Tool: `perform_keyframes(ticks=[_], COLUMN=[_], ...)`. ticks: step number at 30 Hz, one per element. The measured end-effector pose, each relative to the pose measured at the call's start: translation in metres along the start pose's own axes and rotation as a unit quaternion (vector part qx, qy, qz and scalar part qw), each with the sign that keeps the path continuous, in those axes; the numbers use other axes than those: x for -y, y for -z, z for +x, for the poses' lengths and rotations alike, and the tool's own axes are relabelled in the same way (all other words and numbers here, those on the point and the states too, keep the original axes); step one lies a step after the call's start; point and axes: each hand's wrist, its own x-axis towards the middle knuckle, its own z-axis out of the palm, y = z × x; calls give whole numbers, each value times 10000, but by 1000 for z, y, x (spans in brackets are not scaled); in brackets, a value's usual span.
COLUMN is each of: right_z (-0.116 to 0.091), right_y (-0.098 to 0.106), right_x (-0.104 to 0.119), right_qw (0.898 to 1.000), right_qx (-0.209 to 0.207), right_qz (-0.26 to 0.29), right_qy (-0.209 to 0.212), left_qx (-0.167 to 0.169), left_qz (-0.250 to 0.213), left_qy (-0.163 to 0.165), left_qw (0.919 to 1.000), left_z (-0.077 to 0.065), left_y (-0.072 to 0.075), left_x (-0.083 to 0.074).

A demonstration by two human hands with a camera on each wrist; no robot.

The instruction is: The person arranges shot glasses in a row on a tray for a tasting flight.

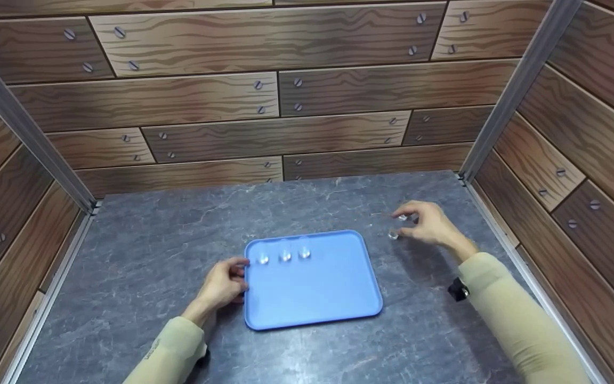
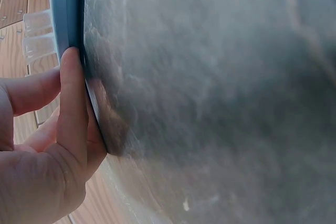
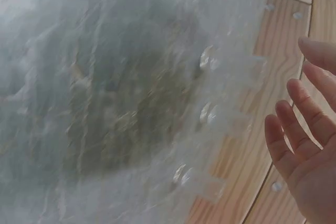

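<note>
On the blue tray [image 1: 312, 290], a row of three small clear glasses [image 1: 284, 256] stands near the back left. My left hand [image 1: 221, 282] is at the tray's left side, its fingertips touching the rim. In the left wrist view, fairly straight fingers [image 2: 73, 103] lie against the tray's edge. Right of the tray, my right hand [image 1: 428, 223] reaches over a clear glass [image 1: 393, 234], thumb and fingers spread apart. The right wrist view has three clear glasses [image 3: 207, 115] in a row on the tabletop, with the hand [image 3: 310, 140] apart from them.
The dark grey marbled tabletop [image 1: 179, 229] is enclosed by wood-patterned walls [image 1: 221, 96] at the back and sides. Metal rails [image 1: 504, 229] run along its side edges. A corner of the tray shows at the top of the right wrist view.
</note>
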Motion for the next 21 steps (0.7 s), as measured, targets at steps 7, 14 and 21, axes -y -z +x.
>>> perform_keyframes(ticks=[7,14,21], right_z=[-2,0,4], right_y=[-7,-13,-15], right_x=[-16,-21,-23], right_qw=[9997,9994,9996], right_qx=[58,134,182], right_qz=[238,301,179], right_qy=[15,-85,-113], left_qx=[-17,11,16], left_qz=[-49,-76,-52], left_qy=[-76,-84,-97], left_qw=[10000,9999,9999], left_z=[0,0,0], left_y=[0,0,1], left_x=[0,0,-1])
